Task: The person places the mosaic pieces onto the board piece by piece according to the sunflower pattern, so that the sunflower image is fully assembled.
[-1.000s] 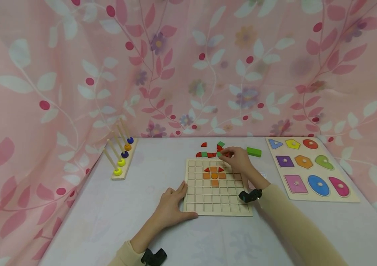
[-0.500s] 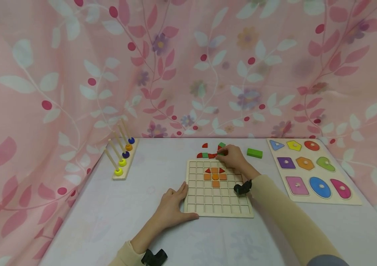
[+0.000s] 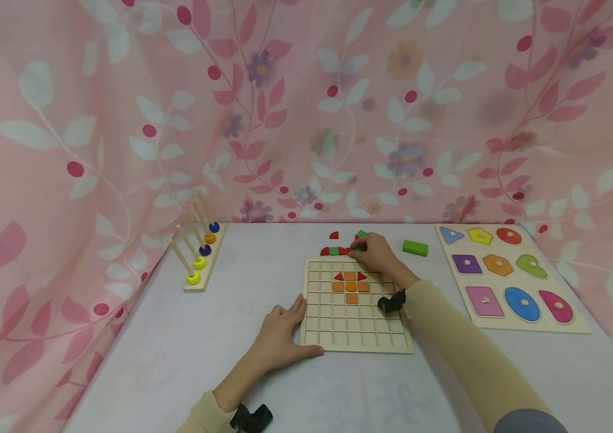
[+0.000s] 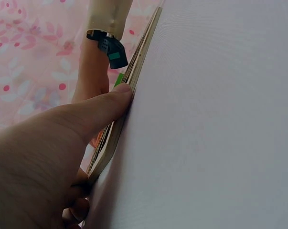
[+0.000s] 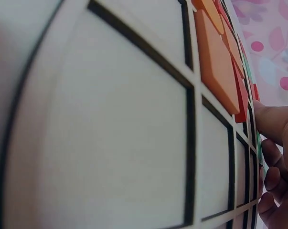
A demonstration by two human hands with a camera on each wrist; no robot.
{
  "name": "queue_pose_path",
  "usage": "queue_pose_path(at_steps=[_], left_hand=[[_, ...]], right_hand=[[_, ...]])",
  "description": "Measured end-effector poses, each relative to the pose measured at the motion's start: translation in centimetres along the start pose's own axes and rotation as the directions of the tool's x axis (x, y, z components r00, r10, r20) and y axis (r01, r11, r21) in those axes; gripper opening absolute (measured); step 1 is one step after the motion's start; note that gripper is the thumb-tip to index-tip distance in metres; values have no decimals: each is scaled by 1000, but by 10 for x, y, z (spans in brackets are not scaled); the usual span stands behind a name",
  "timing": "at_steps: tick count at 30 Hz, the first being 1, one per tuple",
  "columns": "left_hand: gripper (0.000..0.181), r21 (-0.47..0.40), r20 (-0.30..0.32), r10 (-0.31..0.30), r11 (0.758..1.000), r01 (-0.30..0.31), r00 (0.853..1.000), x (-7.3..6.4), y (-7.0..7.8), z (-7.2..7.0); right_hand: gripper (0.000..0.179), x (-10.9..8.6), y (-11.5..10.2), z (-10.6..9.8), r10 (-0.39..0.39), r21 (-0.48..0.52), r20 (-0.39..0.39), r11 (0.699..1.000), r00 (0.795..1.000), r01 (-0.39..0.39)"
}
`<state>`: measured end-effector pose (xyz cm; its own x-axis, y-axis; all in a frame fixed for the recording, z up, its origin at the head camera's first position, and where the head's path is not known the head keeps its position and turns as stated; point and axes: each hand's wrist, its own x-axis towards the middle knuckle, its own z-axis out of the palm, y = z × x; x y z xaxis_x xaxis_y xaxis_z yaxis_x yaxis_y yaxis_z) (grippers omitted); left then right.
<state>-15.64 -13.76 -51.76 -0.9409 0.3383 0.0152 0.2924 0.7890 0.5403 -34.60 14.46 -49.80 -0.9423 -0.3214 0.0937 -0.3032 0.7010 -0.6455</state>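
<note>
We see the left hand (image 3: 280, 338) spread wide, touching the square pale-wood grid board (image 3: 357, 325); beyond it, the right hand (image 3: 376, 252) is at small red and green pieces (image 3: 334, 251), its grip unclear.

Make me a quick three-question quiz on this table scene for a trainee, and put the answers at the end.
1. True or false: the left hand touches the grid board.
2. Which stands to the left of the grid board? A) green block B) peg stand C) knobbed shape board
3. How many red triangles show on the grid board in the head view?

Key: 1. True. 2. B. 3. Two.
</note>
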Motion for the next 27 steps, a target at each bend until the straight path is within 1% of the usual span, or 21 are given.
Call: queue_pose_path(at_steps=[9, 17, 22, 27], left_hand=[[116, -2, 5, -7, 1000, 7, 1000, 0, 1, -1], [116, -3, -5, -1, 1000, 1, 1000, 0, 0, 0], [116, -6, -9, -1, 1000, 1, 1000, -1, 0, 0], [116, -6, -11, 2, 1000, -2, 1000, -1, 0, 0]], right_hand=[[27, -1, -2, 1, -31, -19, 3, 999, 1000, 31], [27, -8, -8, -4, -80, -17, -40, 997, 996, 79], [26, -14, -8, -6, -74, -2, -56, 997, 996, 74], [26, -26, -7, -10, -59, 30, -63, 998, 996, 61]])
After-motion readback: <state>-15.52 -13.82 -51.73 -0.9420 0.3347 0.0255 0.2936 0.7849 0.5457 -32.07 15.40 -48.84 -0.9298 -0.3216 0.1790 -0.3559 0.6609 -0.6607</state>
